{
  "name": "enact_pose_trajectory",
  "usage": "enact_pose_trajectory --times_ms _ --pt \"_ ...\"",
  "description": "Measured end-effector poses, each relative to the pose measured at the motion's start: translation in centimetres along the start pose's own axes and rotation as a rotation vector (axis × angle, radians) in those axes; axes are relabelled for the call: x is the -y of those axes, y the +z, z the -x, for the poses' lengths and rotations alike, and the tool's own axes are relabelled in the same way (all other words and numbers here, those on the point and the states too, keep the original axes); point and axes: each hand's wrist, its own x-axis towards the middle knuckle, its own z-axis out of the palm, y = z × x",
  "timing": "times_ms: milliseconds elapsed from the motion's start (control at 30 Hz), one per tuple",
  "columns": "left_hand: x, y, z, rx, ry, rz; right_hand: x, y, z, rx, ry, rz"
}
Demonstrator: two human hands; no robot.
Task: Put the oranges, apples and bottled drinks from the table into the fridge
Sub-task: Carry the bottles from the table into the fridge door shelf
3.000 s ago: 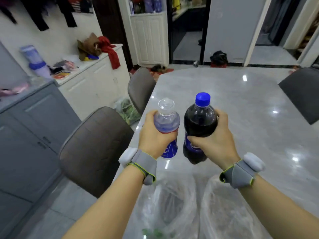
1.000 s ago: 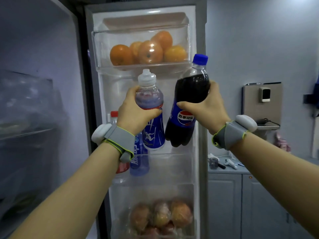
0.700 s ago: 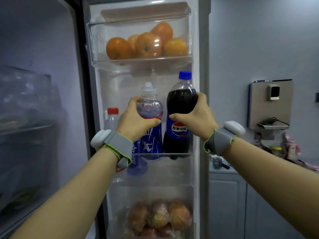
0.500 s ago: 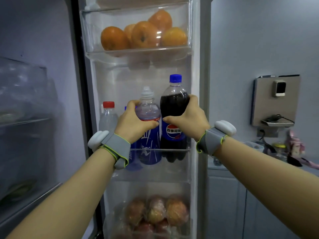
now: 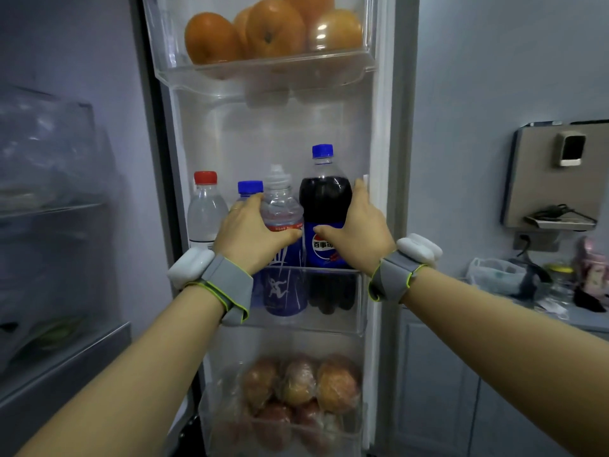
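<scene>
The fridge door stands open in front of me. My left hand (image 5: 252, 234) grips a clear sports bottle (image 5: 282, 209) with a blue label, which stands in the middle door shelf (image 5: 333, 321). My right hand (image 5: 357, 225) grips a dark cola bottle (image 5: 324, 206) with a blue cap, standing right of it in the same shelf. A red-capped water bottle (image 5: 206, 209) and a blue-capped bottle (image 5: 249, 188) stand further left. Several oranges (image 5: 273, 31) fill the top door shelf. Several apples (image 5: 296, 390) lie in the bottom door shelf.
The fridge interior (image 5: 49, 225) with glass shelves and bagged items is on the left. Right of the door a grey cabinet counter (image 5: 543, 311) carries a plastic bag and small clutter. A beige wall unit (image 5: 560, 176) hangs above it.
Both hands carried the two bottles from the table to the fridge door, then lowered them into the middle door shelf, where they now stand.
</scene>
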Motion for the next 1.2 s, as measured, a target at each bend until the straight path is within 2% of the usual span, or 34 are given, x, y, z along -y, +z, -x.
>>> enact_pose_trajectory --times_ms 167,300,400,467,567,667,800,867,1067,1200 --pt "-0.3 0.2 1.3 0.034 -0.018 -0.035 -0.2 -0.2 0.8 0.088 -0.018 0.143" --pt "-0.8 1.0 3.5 -0.097 0.054 -0.147 -0.4 -1.3 2.0 0.097 -0.092 0.186" --pt "-1.7 2.2 5.4 -0.203 0.280 -0.240 -0.9 -2.2 3.0 -0.025 -0.241 0.258" --pt "-2.5 3.3 6.2 -0.231 0.400 -0.307 -1.7 -2.9 3.5 -0.151 -0.336 0.204" --pt "-3.6 4.9 6.9 -0.111 0.475 -0.289 -3.2 -4.1 3.6 -0.218 -0.368 0.122" --pt "-4.1 6.1 7.7 0.014 0.436 -0.258 -4.8 -5.3 3.8 -0.156 -0.370 0.142" --pt "-4.0 6.6 8.6 -0.032 0.424 -0.297 -6.3 -5.4 4.7 0.030 -0.374 0.193" --pt "-4.1 6.3 8.8 -0.046 0.407 -0.294 -6.5 -5.3 5.2 0.069 -0.380 0.225" --pt "-3.5 4.1 10.3 -0.074 0.321 -0.360 -5.9 -5.1 7.1 0.047 -0.615 0.405" --pt "-2.5 1.6 11.4 -0.092 0.268 -0.336 -4.1 -4.9 8.1 0.015 -0.738 0.393"
